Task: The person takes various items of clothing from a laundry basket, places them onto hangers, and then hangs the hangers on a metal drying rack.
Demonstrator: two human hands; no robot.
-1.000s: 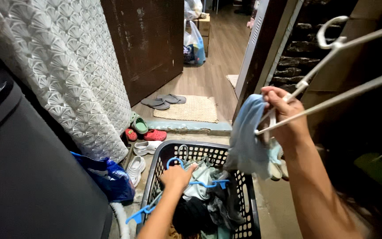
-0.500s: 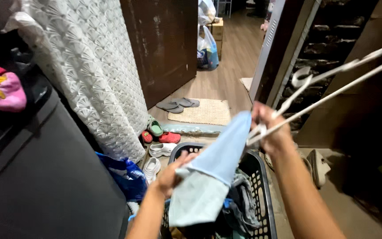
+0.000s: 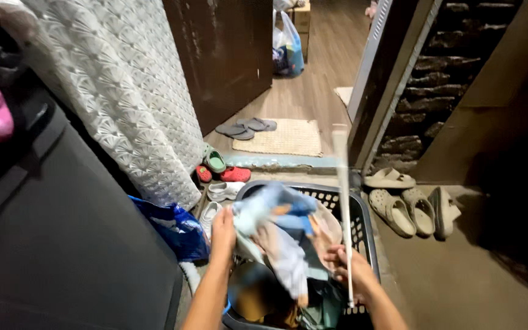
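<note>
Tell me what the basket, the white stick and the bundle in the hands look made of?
The basket looks like moulded dark plastic, matte, with a grid of holes in its wall. The white hanger in the right hand seems plastic, though blur leaves that open. The light blue garment held by the left hand is soft, creased fabric.

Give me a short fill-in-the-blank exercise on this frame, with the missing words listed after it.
1. The left hand grips a light blue garment above a dark laundry ____.
2. The right hand holds a white ____ that points upward.
3. A pair of grey flip-flops lies beside a woven ____ on the wooden floor.
4. The beige clogs stand to the ____ of the hands.

Missing words: basket; hanger; mat; right
</note>
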